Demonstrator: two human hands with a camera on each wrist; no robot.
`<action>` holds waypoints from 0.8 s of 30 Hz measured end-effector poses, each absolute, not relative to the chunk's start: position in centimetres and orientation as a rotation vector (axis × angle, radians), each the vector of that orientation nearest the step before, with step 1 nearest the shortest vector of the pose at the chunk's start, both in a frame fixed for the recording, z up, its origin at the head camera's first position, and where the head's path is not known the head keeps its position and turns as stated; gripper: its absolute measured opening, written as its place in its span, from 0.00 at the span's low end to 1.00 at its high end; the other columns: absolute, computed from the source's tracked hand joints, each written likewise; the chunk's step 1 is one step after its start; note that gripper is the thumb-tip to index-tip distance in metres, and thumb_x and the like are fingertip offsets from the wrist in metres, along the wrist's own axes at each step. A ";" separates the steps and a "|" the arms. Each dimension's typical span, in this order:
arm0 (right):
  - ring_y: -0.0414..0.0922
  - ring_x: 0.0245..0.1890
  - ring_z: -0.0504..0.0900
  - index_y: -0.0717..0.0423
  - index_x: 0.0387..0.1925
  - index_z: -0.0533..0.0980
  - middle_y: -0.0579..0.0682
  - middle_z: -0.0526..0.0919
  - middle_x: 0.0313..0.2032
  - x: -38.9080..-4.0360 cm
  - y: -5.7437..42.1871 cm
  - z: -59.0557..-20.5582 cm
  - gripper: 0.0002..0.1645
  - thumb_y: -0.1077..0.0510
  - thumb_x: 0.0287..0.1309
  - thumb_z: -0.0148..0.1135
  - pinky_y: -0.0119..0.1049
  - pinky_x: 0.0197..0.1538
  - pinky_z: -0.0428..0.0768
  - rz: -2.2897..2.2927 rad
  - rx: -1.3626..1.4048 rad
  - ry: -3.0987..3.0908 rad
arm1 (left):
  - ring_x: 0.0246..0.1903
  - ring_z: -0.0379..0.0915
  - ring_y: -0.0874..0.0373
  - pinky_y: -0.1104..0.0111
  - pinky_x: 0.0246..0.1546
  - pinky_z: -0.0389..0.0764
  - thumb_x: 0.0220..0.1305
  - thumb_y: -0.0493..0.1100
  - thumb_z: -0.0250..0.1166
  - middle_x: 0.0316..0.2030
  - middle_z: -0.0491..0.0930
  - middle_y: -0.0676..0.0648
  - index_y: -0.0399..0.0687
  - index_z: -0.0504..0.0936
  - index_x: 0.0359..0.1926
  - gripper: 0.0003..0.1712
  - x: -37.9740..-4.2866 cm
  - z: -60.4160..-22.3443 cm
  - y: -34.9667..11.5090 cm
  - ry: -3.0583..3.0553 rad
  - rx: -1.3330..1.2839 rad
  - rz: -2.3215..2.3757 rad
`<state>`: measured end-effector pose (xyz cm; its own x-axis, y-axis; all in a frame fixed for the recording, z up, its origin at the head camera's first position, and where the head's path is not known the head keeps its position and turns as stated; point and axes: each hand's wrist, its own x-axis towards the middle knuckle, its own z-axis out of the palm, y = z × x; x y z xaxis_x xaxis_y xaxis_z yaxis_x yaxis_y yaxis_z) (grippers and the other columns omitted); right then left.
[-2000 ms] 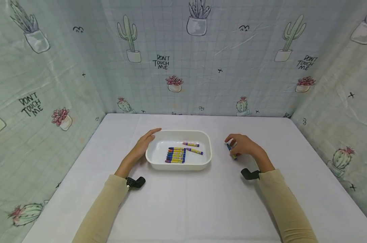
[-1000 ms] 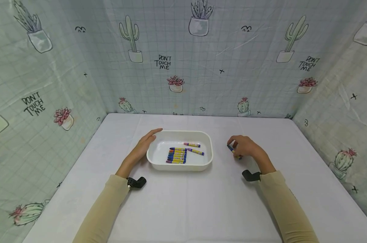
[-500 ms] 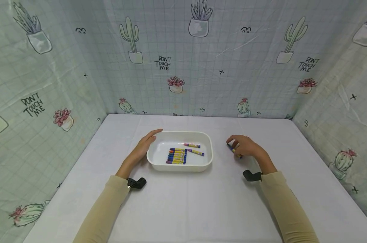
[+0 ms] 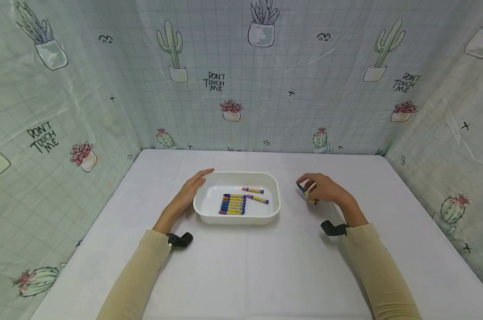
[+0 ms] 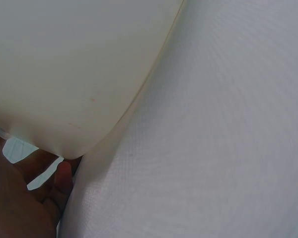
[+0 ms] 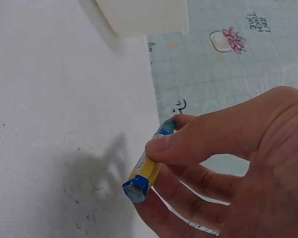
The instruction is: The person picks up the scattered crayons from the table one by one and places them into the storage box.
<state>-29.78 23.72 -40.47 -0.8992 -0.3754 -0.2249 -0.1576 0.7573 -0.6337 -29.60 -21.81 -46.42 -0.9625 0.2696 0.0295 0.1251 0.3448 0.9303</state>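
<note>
My right hand (image 4: 324,188) pinches a blue-tipped crayon (image 6: 146,168) in a yellow and blue wrapper between thumb and fingers. It is to the right of the tray, and in the right wrist view the hand's shadow falls on the cloth beside it. A white tray (image 4: 235,220) holds several crayons: a stacked row of them (image 4: 232,205) near its middle, plus a pink one (image 4: 252,190) and a purple one (image 4: 257,199) lying apart towards the right. Along the tray's left end, my left hand (image 4: 188,192) rests with fingers extended against the outer wall, touching the back left corner.
A white cloth (image 4: 241,266) covers the table. Fabric printed with cacti (image 4: 169,49) hangs behind it and along both sides. Each wrist carries a small black camera, the left one (image 4: 180,240) and the right one (image 4: 332,228).
The right hand's fingers have taken hold of the crayon that lay on the cloth and raised it slightly. The left hand and the tray keep their places.
</note>
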 end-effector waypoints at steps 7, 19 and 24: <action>0.59 0.54 0.82 0.61 0.68 0.72 0.69 0.78 0.59 -29.6 23.7 -40.0 0.35 0.70 0.57 0.63 0.41 0.43 0.85 -0.991 -0.435 2.584 | 0.76 0.59 0.43 0.41 0.75 0.61 0.84 0.52 0.40 0.79 0.61 0.48 0.65 0.64 0.78 0.27 -29.6 -46.4 -21.8 2.476 0.355 1.684; 0.56 0.49 0.82 0.63 0.68 0.72 0.68 0.78 0.57 -29.4 23.4 -39.3 0.35 0.71 0.56 0.62 0.40 0.42 0.84 -1.069 -0.419 2.578 | 0.79 0.55 0.44 0.41 0.77 0.56 0.84 0.53 0.40 0.80 0.59 0.49 0.65 0.63 0.79 0.28 -29.3 -46.3 -21.9 2.480 0.357 1.672; 0.56 0.50 0.82 0.62 0.67 0.72 0.67 0.78 0.56 -29.5 23.4 -39.2 0.35 0.71 0.56 0.64 0.40 0.42 0.84 -1.090 -0.414 2.573 | 0.79 0.55 0.44 0.41 0.77 0.55 0.84 0.53 0.40 0.80 0.59 0.49 0.64 0.63 0.79 0.28 -29.4 -46.2 -21.8 2.475 0.365 1.674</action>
